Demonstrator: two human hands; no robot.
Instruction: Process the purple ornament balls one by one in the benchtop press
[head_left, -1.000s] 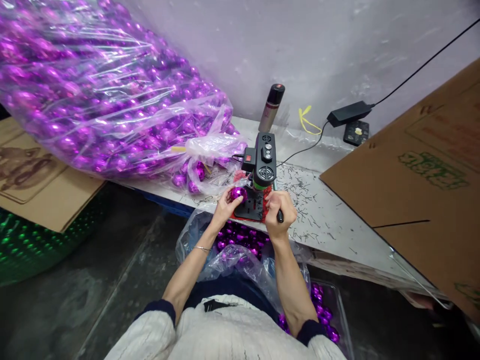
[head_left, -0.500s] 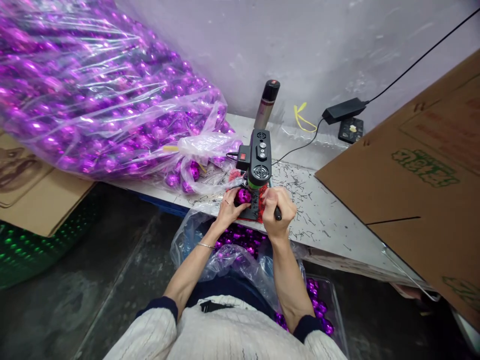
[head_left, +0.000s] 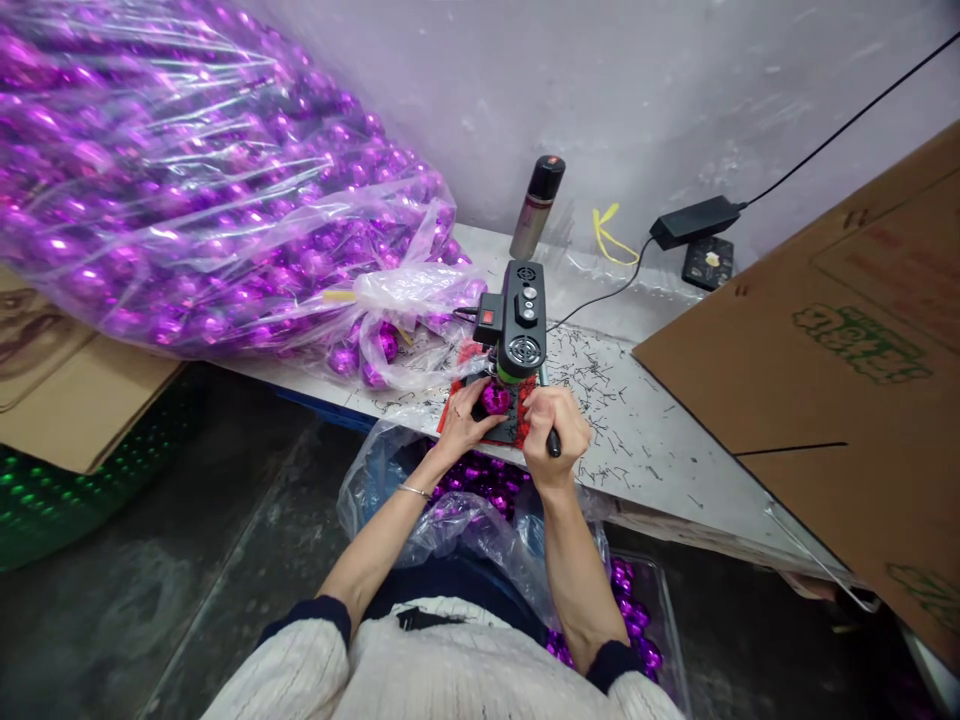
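Note:
A small black bench press (head_left: 519,325) stands on a red mat at the front of the white worktable (head_left: 652,440). My left hand (head_left: 466,418) pinches a shiny purple ball (head_left: 495,397) and holds it right under the press head. My right hand (head_left: 553,426) is closed round the black lever handle (head_left: 553,442) on the press's right side. Below my arms an open plastic bag (head_left: 465,500) holds several more purple balls.
A huge clear bag of purple balls (head_left: 187,190) fills the table's left. A spray can (head_left: 536,206), yellow tie, power adapter (head_left: 694,222) and cable lie at the back. A tilted cardboard sheet (head_left: 840,370) covers the right. Metal scraps litter the tabletop. Cardboard (head_left: 75,390) lies at left.
My left hand moved the purple ball rightward from beside the press to directly under its head. My right hand stayed on the lever and dropped slightly.

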